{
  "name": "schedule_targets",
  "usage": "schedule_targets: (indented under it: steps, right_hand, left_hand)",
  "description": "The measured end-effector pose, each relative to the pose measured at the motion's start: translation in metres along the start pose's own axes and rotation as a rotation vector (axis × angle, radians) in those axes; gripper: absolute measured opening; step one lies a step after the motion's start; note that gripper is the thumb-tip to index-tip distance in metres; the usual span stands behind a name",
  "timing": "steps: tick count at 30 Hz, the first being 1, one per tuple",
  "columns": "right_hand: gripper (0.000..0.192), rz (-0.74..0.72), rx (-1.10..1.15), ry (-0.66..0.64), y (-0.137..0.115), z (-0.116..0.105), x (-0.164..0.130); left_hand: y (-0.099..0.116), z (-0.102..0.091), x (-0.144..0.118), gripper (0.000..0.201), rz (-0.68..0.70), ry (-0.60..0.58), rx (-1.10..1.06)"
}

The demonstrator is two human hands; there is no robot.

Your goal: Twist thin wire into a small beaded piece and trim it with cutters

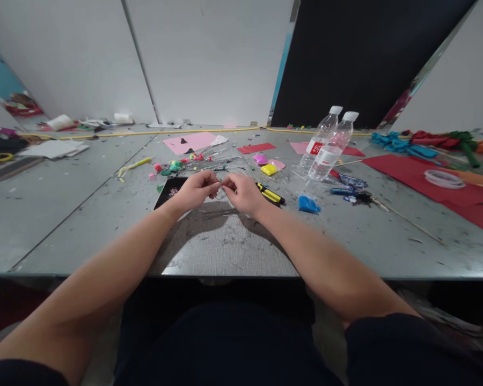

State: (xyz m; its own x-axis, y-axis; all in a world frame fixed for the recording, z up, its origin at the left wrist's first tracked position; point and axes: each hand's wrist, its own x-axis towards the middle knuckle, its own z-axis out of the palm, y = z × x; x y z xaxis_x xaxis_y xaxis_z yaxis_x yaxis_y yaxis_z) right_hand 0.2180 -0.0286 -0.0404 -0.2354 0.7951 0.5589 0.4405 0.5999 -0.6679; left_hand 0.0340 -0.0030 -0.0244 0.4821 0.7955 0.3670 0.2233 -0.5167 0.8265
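Above the grey table's near middle, my left hand (pixel 198 191) and my right hand (pixel 243 193) meet fingertip to fingertip. Both are closed in a pinch. Between them a thin wire-like strand (pixel 221 195) shows faintly, curving below the fingertips; its exact kind is too small to make out. Under my left wrist lies a black sheet (pixel 169 192) with a small printed picture. Beside my right hand rests a yellow and black utility knife (pixel 271 194). Behind the hands sit small pink and green clay-like lumps (pixel 176 165) among thin strands.
Two clear water bottles (pixel 324 155) with white caps stand to the right. Yellow (pixel 269 169), pink (pixel 261 159) and blue (pixel 308 204) packets lie nearby. Red paper (pixel 410 177) carries a roll of clear tape (pixel 444 179). A thin stick (pixel 410 221) points toward the table's front edge.
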Motion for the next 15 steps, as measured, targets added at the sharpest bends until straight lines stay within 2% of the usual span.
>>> schedule_targets:
  steps: [7,15]
  right_hand:
    - [0.009,0.029,-0.027,0.018,0.0000,0.0030,-0.0011]
    - [0.008,0.153,0.195,0.012,0.0041,0.0087,-0.0039]
  left_hand:
    - [-0.0041,0.0007,0.0001,0.026,-0.004,0.001,-0.051]
    - [-0.0004,0.0018,-0.0009,0.025,-0.104,0.032,-0.050]
